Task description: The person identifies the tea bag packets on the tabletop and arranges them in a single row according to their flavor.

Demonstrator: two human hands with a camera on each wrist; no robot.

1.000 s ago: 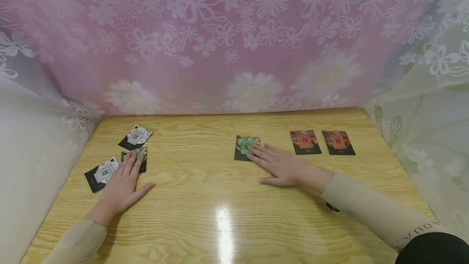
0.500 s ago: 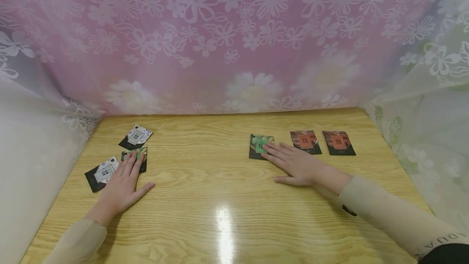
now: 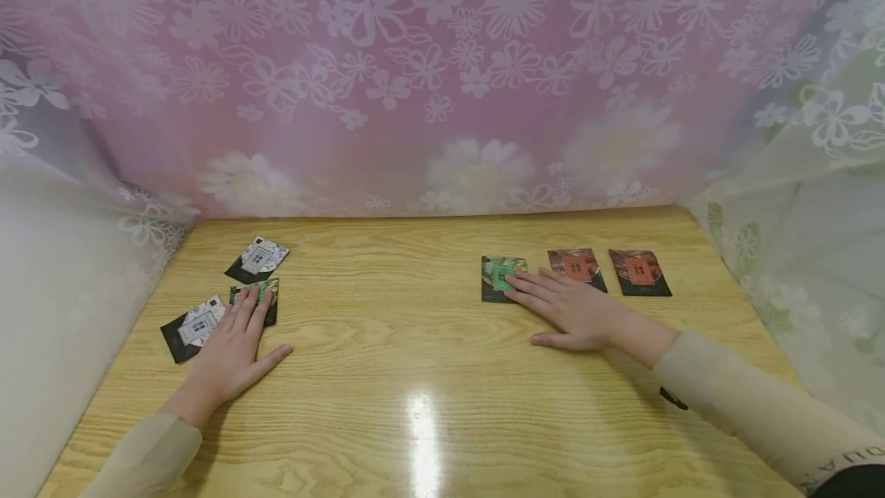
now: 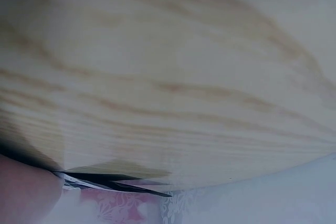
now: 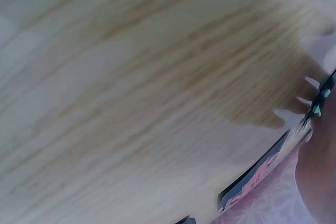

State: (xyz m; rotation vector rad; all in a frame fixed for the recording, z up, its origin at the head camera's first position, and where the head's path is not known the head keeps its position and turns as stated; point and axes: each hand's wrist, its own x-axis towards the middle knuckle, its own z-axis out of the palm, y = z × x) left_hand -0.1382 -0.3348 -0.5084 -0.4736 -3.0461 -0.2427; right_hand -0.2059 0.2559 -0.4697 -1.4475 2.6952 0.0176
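My right hand (image 3: 574,312) lies flat, its straight fingertips on the lower right of a green-and-black packet (image 3: 495,283). Just right of that packet is a red-and-black packet (image 3: 575,261), partly behind the hand. At the left, my left hand (image 3: 231,348) rests with straight fingers over another green-and-black packet (image 3: 271,310), covering much of it. A white-and-black packet (image 3: 197,327) lies beside those fingers, its edge close to them. In the right wrist view, the edge of the green packet (image 5: 325,93) shows at the fingers.
Another white-and-black packet (image 3: 256,260) lies at the back left, and a second red packet (image 3: 639,272) at the far right. The wooden table (image 3: 387,313) is bounded behind by a pink flowered curtain (image 3: 373,98). A small black item (image 3: 673,398) shows by the right sleeve.
My right hand has slid the green packet rightward across the table, closer to the red packets. The left hand and the packets around it stay where they were.
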